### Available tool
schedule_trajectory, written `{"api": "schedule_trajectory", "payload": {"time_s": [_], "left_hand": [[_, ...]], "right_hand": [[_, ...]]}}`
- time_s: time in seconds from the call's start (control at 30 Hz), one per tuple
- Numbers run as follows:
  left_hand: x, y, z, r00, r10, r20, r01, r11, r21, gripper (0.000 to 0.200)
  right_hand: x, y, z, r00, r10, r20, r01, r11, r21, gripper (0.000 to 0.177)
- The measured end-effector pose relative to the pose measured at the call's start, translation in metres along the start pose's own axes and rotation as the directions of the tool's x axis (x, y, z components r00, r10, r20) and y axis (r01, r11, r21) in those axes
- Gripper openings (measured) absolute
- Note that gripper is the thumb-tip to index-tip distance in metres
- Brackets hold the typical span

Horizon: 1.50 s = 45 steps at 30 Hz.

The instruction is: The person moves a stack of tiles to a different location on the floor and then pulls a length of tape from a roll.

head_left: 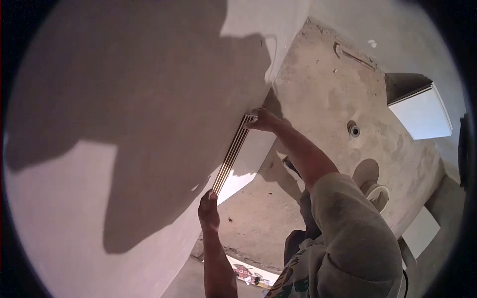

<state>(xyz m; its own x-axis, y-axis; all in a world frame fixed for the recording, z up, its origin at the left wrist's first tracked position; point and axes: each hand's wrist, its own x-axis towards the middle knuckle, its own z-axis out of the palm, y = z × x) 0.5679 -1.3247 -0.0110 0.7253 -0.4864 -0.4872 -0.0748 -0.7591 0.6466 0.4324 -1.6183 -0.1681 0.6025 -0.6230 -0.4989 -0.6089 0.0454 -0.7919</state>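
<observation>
A stack of several white tiles (248,151) stands on edge against the wall (64,208), with its thin layered edges facing me. At the stack's near lower end, my left hand (208,212) is closed around the corner with the thumb over the edges. The far upper end is gripped by my right hand (266,121), its fingers bent over the top edges and corner. Part of the stack's face is brightly lit, while the rest lies in shadow.
Another stack of white tiles (422,114) leans at the right wall, with a white tile (421,231) below it. A round bucket (378,198) and a pipe stub (354,131) are on the dusty floor (308,94). A patterned strip (248,272) lies near the bottom.
</observation>
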Motion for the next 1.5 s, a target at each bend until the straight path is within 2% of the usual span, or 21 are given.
{"api": "schedule_trajectory", "payload": {"time_s": [0.13, 0.2, 0.27, 0.37, 0.4, 0.43, 0.63, 0.73, 0.83, 0.87, 0.97, 1.03, 1.07, 1.13, 1.2, 1.23, 1.27, 1.33, 1.37, 1.47, 1.5], "left_hand": [[0.013, 0.003, 0.047, 0.983, 0.144, 0.112, -0.137, 0.989, -0.063, 0.031], [0.004, -0.017, 0.045, 0.971, 0.041, 0.234, -0.096, 0.969, 0.226, 0.041], [0.000, -0.065, 0.042, 0.951, -0.221, 0.218, 0.126, 0.916, 0.382, 0.041], [-0.026, -0.122, 0.033, 0.882, -0.462, 0.095, 0.424, 0.864, 0.272, 0.041], [-0.036, -0.145, 0.020, 0.916, -0.389, 0.100, 0.347, 0.891, 0.291, 0.042], [-0.042, -0.156, 0.015, 0.823, -0.566, 0.047, 0.549, 0.815, 0.188, 0.042], [-0.035, -0.135, -0.007, 0.963, -0.245, -0.109, 0.266, 0.816, 0.513, 0.036], [-0.003, -0.139, -0.012, 0.973, -0.189, -0.130, 0.227, 0.867, 0.443, 0.036], [0.034, -0.177, -0.021, 0.978, -0.166, -0.125, 0.206, 0.852, 0.481, 0.037], [0.042, -0.201, -0.021, 0.988, -0.028, -0.154, 0.075, 0.948, 0.310, 0.036], [0.072, -0.256, -0.026, 0.994, 0.031, -0.101, 0.020, 0.883, 0.469, 0.038], [0.078, -0.254, -0.019, 0.953, -0.302, 0.032, 0.202, 0.710, 0.675, 0.043], [0.075, -0.256, -0.016, 0.972, -0.093, 0.216, -0.127, 0.564, 0.816, 0.050], [0.084, -0.299, -0.008, 0.927, -0.173, 0.334, -0.247, 0.389, 0.888, 0.055], [0.081, -0.308, 0.013, 0.898, -0.351, 0.265, -0.046, 0.526, 0.849, 0.059], [0.059, -0.254, 0.026, 0.815, -0.576, 0.058, 0.342, 0.559, 0.755, 0.064], [0.062, -0.274, 0.033, 0.771, -0.636, -0.043, 0.465, 0.515, 0.721, 0.065], [0.079, -0.346, 0.023, 0.895, -0.416, 0.163, 0.092, 0.529, 0.843, 0.063], [0.080, -0.341, 0.025, 0.724, -0.689, -0.026, 0.566, 0.573, 0.593, 0.063], [0.071, -0.275, 0.022, 0.619, -0.784, 0.052, 0.604, 0.517, 0.606, 0.063], [0.090, -0.352, 0.012, 0.674, -0.731, 0.107, 0.578, 0.612, 0.539, 0.058]], "right_hand": [[0.060, 0.051, 0.042, 0.982, -0.130, 0.137, 0.108, 0.982, 0.157, 0.071], [0.045, 0.034, 0.035, 0.991, -0.018, 0.135, 0.009, 0.998, 0.069, 0.072], [0.043, 0.039, 0.036, 0.993, -0.004, 0.121, -0.007, 0.996, 0.091, 0.071], [0.039, 0.047, 0.033, 0.997, 0.028, 0.076, -0.035, 0.995, 0.095, 0.065], [0.036, 0.047, 0.034, 0.997, 0.036, 0.062, -0.041, 0.996, 0.079, 0.062], [0.036, 0.046, 0.037, 0.998, 0.062, 0.030, -0.063, 0.997, 0.045, 0.061], [0.050, 0.068, 0.051, 0.999, -0.021, 0.042, 0.020, 1.000, 0.017, 0.059], [0.033, 0.071, 0.045, 0.989, -0.143, -0.028, 0.145, 0.983, 0.111, 0.057], [0.014, 0.071, 0.035, 0.996, -0.004, 0.087, -0.004, 0.996, 0.094, 0.059], [0.004, 0.070, 0.030, 0.999, 0.004, 0.034, -0.007, 0.996, 0.084, 0.061], [-0.015, 0.073, 0.025, 0.999, 0.038, -0.032, -0.038, 0.999, 0.009, 0.064], [-0.030, 0.080, 0.026, 0.996, 0.072, -0.048, -0.075, 0.996, -0.051, 0.066], [-0.037, 0.083, 0.028, 0.995, 0.080, -0.065, -0.081, 0.996, -0.023, 0.063], [-0.048, 0.089, 0.030, 0.989, 0.085, -0.120, -0.081, 0.996, 0.033, 0.058], [-0.050, 0.102, 0.034, 0.984, 0.007, -0.180, 0.011, 0.995, 0.099, 0.056], [-0.055, 0.099, 0.038, 0.980, 0.061, -0.189, -0.046, 0.996, 0.082, 0.054], [-0.055, 0.097, 0.037, 0.972, 0.104, -0.211, -0.093, 0.994, 0.062, 0.053], [-0.057, 0.100, 0.037, 0.981, 0.121, -0.155, -0.109, 0.990, 0.086, 0.050], [-0.058, 0.101, 0.034, 0.984, 0.105, -0.144, -0.093, 0.991, 0.092, 0.048], [-0.049, 0.122, 0.046, 0.980, 0.140, -0.139, -0.122, 0.983, 0.134, 0.045], [-0.046, 0.131, 0.049, 0.974, 0.187, -0.128, -0.164, 0.971, 0.173, 0.044]]}}
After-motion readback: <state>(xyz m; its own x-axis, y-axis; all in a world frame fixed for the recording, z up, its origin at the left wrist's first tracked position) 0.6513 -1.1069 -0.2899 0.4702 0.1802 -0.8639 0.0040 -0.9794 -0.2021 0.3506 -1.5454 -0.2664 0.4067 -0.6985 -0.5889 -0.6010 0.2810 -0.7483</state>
